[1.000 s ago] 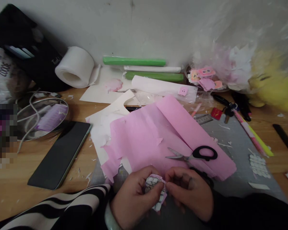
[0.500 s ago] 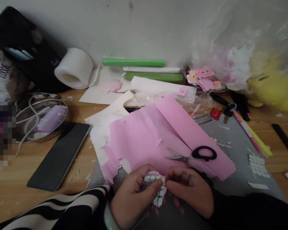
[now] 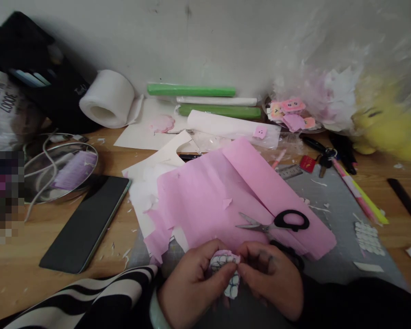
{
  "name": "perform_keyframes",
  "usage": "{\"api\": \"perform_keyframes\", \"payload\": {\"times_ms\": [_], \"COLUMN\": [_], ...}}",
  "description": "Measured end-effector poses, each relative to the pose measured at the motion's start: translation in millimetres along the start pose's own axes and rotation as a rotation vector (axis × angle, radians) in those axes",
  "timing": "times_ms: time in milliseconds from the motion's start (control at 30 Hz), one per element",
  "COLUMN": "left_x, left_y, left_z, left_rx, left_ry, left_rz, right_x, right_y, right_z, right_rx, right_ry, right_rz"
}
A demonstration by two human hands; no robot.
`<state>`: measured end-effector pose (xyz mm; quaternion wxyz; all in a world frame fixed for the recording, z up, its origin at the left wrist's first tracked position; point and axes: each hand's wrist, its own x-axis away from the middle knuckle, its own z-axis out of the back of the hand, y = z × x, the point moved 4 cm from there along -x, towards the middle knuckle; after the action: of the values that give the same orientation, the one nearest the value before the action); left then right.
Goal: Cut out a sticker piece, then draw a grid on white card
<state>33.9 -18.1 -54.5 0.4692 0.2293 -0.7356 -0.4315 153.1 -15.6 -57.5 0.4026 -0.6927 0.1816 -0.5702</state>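
My left hand (image 3: 198, 283) is closed around a small cut-out (image 3: 231, 289) with white cells outlined in dark lines and pink paper along its edge. The thumb presses on its face. At the cut-out's upper right, my right hand (image 3: 272, 274) pinches the pink edge between thumb and forefinger; its other fingers are curled. Just beyond the hands lies crinkled pink paper (image 3: 198, 201), with black-handled scissors (image 3: 289, 220) resting partly open on it. A second black handle is partly hidden behind my right hand.
A dark phone (image 3: 85, 224) and a metal bowl (image 3: 63, 196) stand at left. A toilet paper roll (image 3: 114, 96) is behind them. Green paper rolls (image 3: 192, 90) lie along the wall. At right are keys (image 3: 325, 160), pens (image 3: 361, 192) and a grey cutting mat (image 3: 332, 228).
Both hands have shifted slightly, the left one a little right with the cut-out. My right fingertips now pinch the pink edge more closely. The scissors and pink paper lie where they were.
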Motion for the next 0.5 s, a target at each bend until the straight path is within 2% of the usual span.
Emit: {"api": "perform_keyframes", "payload": {"times_ms": [133, 333, 500], "left_x": [-0.7, -3.1, -3.0], "left_y": [-1.6, -1.5, -2.6], "left_z": [0.0, 0.8, 0.7], "left_rx": [-0.026, 0.219, 0.251], "left_ry": [-0.015, -0.018, -0.014], "left_rz": [0.033, 0.067, 0.069], "right_x": [-1.1, -5.1, -4.1], "right_y": [2.2, 4.7, 5.0], "right_z": [1.4, 3.8, 3.3], "right_rx": [-0.035, -0.202, -0.176], "right_ry": [-0.014, -0.119, -0.160], "right_rz": [-0.010, 0.006, 0.001]}}
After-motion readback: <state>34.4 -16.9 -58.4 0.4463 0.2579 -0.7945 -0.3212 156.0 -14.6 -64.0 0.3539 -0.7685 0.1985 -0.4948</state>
